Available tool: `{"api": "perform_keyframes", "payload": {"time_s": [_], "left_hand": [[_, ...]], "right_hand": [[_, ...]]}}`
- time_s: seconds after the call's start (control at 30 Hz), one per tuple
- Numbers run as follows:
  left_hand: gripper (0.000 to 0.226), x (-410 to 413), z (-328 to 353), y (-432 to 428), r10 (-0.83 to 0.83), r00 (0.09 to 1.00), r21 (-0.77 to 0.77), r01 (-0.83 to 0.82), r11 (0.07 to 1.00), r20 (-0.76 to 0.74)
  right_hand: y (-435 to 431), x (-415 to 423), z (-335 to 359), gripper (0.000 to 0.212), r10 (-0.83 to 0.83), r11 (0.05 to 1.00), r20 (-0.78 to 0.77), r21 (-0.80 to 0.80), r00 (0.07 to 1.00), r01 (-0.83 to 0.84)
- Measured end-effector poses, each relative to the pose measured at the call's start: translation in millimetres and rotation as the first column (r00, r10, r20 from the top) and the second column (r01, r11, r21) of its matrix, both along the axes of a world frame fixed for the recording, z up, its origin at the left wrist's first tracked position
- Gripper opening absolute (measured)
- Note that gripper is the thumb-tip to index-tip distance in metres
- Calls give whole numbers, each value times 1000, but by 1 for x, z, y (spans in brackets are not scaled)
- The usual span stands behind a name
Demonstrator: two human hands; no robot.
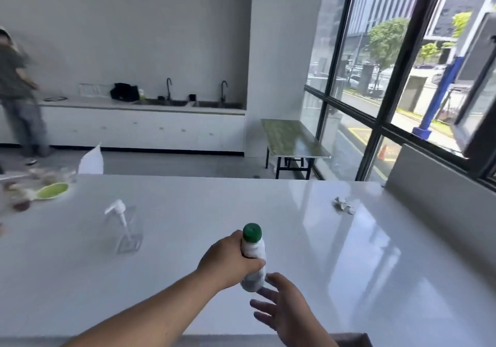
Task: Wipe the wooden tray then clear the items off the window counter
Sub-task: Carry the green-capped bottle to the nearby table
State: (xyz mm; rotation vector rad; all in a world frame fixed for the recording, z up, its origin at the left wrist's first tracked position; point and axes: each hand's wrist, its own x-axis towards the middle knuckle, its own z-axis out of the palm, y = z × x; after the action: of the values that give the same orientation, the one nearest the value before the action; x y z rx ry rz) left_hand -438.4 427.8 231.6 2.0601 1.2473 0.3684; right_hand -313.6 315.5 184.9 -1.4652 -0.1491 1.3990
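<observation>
Left hand (230, 260) clamped around green-capped bottle (253, 258), held near centre of white counter (335, 266). Right hand (284, 309), fingers spread, empty, at bottle's 5 o'clock. Risk: one-handed grip slips; pump dispenser (126, 230) at 9 o'clock could be knocked.

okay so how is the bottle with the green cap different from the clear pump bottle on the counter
The green-capped bottle is opaque white with a screw cap; the pump bottle is see-through with a white pump head. The green-capped bottle is gripped in the left hand, tilted, with the open right hand just below it; the pump bottle stands upright and untouched on the white counter. The green-capped bottle looks rounded, the pump bottle squarer. Both sit over the same counter.
</observation>
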Motion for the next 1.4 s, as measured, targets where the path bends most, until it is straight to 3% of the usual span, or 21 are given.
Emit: {"api": "perform_keyframes", "payload": {"time_s": [0.23,0.57,1.03,1.23,1.4], "left_hand": [[58,-104,-24,56,240,970,3,-240,971,-33],[64,-169,-73,156,395,913,-75,-403,912,-103],[57,-132,-149,359,489,865,-141,-502,853,-115],[51,-120,-184,401,471,862,-162,-499,851,-185],[55,-127,-198,407,416,883,-234,-461,856,-218]], "right_hand": [[79,-85,-22,27,260,965,-32,-12,965,-260],[219,-131,-78,29,412,905,-61,-88,909,-416],[451,-103,-166,27,333,923,-143,-154,932,-354],[490,-105,-203,33,320,914,-139,-215,937,-344],[491,-111,-212,25,332,902,-64,-270,941,-337]]}}
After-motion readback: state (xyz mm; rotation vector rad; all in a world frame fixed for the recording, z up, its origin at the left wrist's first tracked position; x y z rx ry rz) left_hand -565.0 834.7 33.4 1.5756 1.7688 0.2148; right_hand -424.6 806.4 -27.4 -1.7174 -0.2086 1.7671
